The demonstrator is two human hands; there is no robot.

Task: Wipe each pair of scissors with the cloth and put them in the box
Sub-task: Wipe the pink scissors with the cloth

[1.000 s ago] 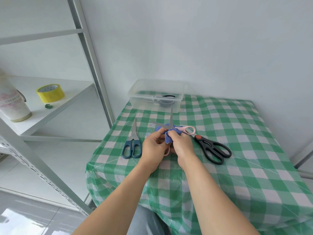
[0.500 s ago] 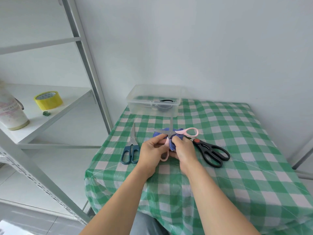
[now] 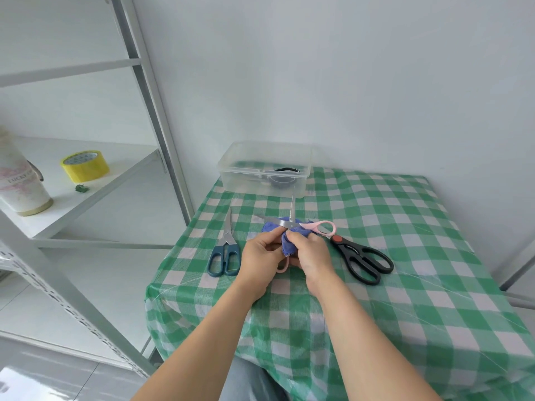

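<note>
The right hand partly hides one loop of the pink scissors, and the left edge crops the cup.

A white cup is standing on the shelf at nine o'clock in the view. It is showing pale grey capitals that seem to read "LUCKY C", with the rest curving out of sight. At the cup's three o'clock, a yellow tape roll is carrying print on its inner ring that is too small to read. The black scissors at three o'clock are bearing a tiny, illegible handle mark.
</note>
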